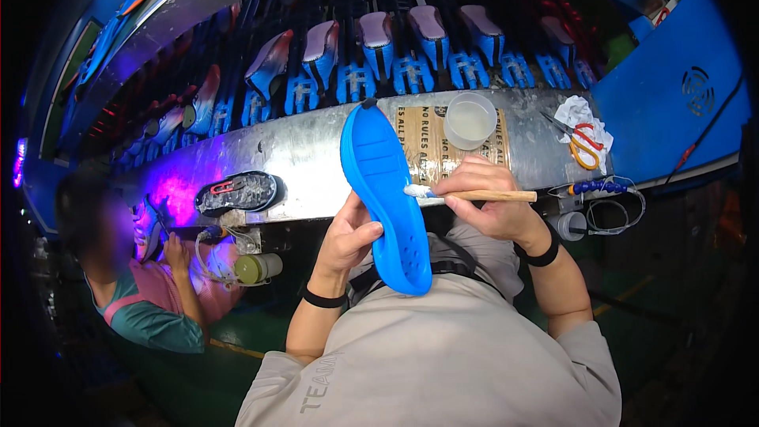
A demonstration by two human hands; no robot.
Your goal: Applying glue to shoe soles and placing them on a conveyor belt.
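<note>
My left hand [348, 236] grips a bright blue shoe sole [399, 217] by its left edge, thumb over the rim. The sole is tilted, its hollow inner face toward me, with ridges at the far end and small holes at the near end. In my right hand [490, 202] is a wooden-handled brush [494, 195], fingers closed round the handle. The brush's white-coated head is at the sole's right inner edge, about midway along. Beyond my right hand, a round plastic tub [470, 121] of pale liquid stands on taped cardboard [427, 138].
Orange-handled scissors [583, 146] lie on crumpled white paper [593, 122] at the right. A dark shoe sole [239, 193] rests on the metal bench [312, 174]. Behind it, shoe uppers on blue holders [378, 43] stand in rows. A co-worker [158, 300] sits at the left.
</note>
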